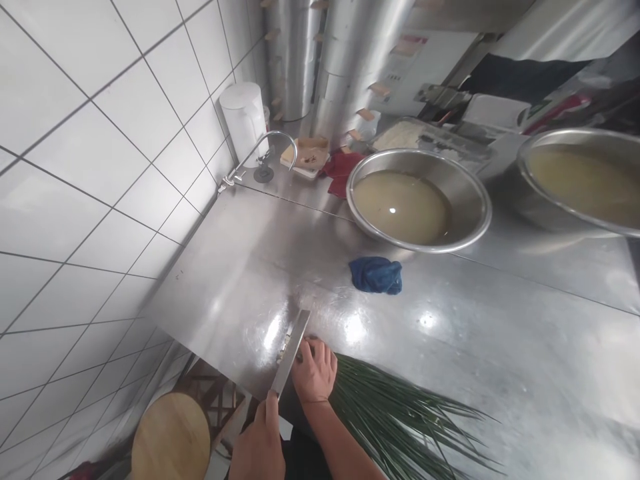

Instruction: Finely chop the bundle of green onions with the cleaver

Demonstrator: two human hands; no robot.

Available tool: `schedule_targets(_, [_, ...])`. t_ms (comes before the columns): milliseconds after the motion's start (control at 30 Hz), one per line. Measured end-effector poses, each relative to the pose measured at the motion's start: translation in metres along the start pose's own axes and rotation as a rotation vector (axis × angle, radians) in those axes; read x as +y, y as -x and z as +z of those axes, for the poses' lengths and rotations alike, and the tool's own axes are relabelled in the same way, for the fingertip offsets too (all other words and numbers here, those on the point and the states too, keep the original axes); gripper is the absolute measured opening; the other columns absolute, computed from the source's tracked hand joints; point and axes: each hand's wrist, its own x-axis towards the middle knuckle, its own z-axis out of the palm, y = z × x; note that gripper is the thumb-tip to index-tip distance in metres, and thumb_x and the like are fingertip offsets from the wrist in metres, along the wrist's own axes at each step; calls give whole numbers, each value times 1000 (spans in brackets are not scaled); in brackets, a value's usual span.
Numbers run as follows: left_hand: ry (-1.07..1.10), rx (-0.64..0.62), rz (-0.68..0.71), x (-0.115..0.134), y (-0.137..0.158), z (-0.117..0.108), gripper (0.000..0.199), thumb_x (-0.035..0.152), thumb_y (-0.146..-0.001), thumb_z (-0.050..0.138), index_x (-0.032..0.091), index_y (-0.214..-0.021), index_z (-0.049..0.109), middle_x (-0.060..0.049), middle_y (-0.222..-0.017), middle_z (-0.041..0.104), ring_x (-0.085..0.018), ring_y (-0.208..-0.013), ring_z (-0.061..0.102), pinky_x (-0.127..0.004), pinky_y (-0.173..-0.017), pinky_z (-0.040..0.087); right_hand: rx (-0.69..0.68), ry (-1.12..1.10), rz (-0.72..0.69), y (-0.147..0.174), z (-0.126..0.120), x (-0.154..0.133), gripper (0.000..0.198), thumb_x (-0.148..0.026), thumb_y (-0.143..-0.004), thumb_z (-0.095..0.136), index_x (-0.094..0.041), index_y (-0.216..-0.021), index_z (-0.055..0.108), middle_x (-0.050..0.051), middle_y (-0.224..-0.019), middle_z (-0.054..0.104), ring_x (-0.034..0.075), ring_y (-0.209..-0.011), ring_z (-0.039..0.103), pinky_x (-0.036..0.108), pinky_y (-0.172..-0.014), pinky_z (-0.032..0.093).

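Observation:
My left hand (257, 440) is closed around the handle of a wide-bladed kitchen knife (291, 353), its blade slanting up and away across the steel worktop (225, 267). Just right of the blade, my right hand (316, 373) presses down on the near end of a bunch of long green chives (390, 413), fingers curled close to the knife. The leaves fan out to the lower right over the worktop. Small pale cut pieces (284, 343) lie along the blade's left side. The stem ends under my right hand are mostly hidden.
Beyond my hands lies a crumpled blue cloth (376, 275). Behind it stand a steel basin of cloudy liquid (419, 248) and another basin (550, 210) at right. A curved tap (270, 133), white jug (245, 120) and red cloth (343, 175) are farther back; a tiled wall (100, 167) borders the left.

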Motion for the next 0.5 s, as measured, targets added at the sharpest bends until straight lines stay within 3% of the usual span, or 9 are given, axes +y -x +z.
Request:
schedule_targets(167, [-110, -33, -13, 10, -8, 0, 65, -11, -89, 30, 14, -141, 61, -15, -125, 73, -20, -82, 76, -29, -77, 60, -36, -1, -27, 2, 1, 3, 15, -28, -97, 63, -25, -109, 71, 7, -103, 67, 25, -105, 59, 43, -100, 40])
schedule_targets(333, [29, -8, 88, 10, -47, -9, 57, -6, -94, 28, 9, -141, 55, -16, -123, 72, -23, -99, 75, -29, -79, 59, -10, 16, -32, -2, -1, -1, 13, -28, -98, 62, -26, -106, 72, 5, -103, 68, 23, -104, 60, 41, -100, 41])
schedule_targets(500, [172, 21, 99, -1, -55, -20, 40, 6, -102, 26, 10, -134, 50, -10, -104, 74, -21, -93, 74, -29, -72, 52, 27, 7, -40, -3, -3, -3, 14, -29, -99, 63, -28, -109, 72, 3, -101, 68, 21, -101, 59, 39, -98, 41])
